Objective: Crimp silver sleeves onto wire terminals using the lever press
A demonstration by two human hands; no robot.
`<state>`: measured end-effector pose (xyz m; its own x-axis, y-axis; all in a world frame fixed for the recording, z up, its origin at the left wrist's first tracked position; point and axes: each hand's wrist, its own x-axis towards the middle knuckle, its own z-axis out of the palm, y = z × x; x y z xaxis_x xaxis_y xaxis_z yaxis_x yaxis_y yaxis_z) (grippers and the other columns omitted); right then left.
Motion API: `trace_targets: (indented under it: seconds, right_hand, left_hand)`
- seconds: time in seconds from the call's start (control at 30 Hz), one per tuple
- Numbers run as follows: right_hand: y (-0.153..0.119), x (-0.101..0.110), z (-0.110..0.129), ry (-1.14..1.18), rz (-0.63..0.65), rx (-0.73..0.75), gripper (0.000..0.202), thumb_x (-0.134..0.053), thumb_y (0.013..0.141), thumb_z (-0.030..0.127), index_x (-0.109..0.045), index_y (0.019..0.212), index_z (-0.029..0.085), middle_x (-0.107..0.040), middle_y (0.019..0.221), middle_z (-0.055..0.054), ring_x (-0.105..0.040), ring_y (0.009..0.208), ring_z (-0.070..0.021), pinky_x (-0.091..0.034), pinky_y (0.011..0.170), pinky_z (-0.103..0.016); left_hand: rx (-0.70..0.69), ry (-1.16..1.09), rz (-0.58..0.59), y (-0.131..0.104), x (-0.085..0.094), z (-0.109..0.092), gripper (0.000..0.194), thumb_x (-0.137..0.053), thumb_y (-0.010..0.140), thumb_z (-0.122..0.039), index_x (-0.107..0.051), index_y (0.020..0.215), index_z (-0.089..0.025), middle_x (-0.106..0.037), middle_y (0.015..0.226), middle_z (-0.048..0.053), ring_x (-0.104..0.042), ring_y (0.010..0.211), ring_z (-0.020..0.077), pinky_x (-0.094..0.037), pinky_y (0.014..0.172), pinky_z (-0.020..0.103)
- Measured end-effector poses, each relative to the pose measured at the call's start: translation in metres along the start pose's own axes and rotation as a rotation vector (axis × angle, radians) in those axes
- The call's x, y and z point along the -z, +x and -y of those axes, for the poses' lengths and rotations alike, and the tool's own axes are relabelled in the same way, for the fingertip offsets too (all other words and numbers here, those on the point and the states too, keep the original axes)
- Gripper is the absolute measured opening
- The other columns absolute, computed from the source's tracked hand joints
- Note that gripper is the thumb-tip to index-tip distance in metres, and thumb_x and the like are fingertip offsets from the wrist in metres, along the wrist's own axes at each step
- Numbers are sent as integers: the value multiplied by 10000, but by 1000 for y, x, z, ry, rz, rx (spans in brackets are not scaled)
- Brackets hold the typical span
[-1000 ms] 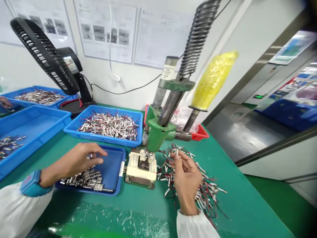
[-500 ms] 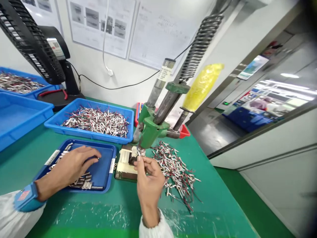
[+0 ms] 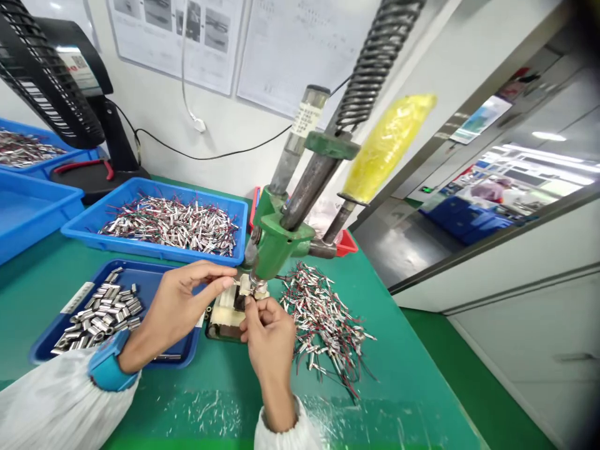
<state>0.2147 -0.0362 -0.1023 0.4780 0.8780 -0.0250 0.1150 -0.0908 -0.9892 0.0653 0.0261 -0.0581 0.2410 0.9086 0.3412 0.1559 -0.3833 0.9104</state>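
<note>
My left hand [image 3: 180, 306] reaches over the dark blue tray [image 3: 187, 356], thumb and forefinger pinched on a small piece too tiny to make out, just left of the press head. Short metal cylinders [image 3: 105, 312] lie in that tray. My right hand [image 3: 269, 337] has its fingers closed at the cream fixture [image 3: 229, 317], right under the green hand press [image 3: 276, 240]; what its fingertips hold is hidden. To the right of the press lies a heap of small metal parts with red and dark wires [image 3: 323, 319].
A blue bin [image 3: 79, 236] of wired parts stands behind the tray. A black fan [image 3: 51, 81] and more blue bins are at the left. The press has a yellow-wrapped handle [image 3: 387, 150]; a red bin [image 3: 347, 245] sits behind it.
My left hand has moved right from the tray's cylinders to beside the press fixture, uncovering the cylinders. My right hand stays at the fixture. The camera view has shifted slightly.
</note>
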Motion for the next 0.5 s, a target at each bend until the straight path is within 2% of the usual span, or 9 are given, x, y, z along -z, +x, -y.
trace_targets:
  seconds: [0.1,0.2,0.3,0.4,0.5]
  right_hand:
    - [0,-1,-2,-20,-18,39,490,-588,852,648,-541,664,199,-593,536,-11,-521,430,-120,-386,436,-211]
    - [0,1,-5,-33,-5,51,474,-561,881,628,-539,672,203,-574,542,-2,-514,451,-121,-389,454,-215]
    - [0,2,-9,-46,7,51,456,-548,887,609,-538,674,206,-579,562,-8,-516,476,-125,-384,466,-216]
    - [0,3,-9,-33,10,55,444,-536,886,597,-517,667,212,-558,565,3,-496,481,-120,-368,469,-214]
    - [1,3,-7,-26,9,67,442,-531,894,592,-508,669,213,-543,554,12,-486,482,-115,-348,471,-210]
  left_hand:
    - [0,-47,63,5,-14,3,286,-710,894,-402,-801,1062,-189,-801,1060,74,-733,987,246,-584,918,357]
    - [21,-41,139,11,-24,1,328,-680,905,-382,-757,1129,-154,-789,1063,84,-720,966,242,-574,888,351]
    - [-49,99,187,18,-28,-8,229,-607,915,-328,-735,969,-147,-753,882,45,-663,798,191,-531,753,293]
    - [-141,258,203,21,-27,-18,203,-562,902,-301,-662,792,-163,-646,711,2,-576,683,156,-455,650,258]
    - [-185,321,194,19,-26,-19,183,-579,902,-316,-655,825,-168,-636,720,-3,-576,687,159,-444,642,252]
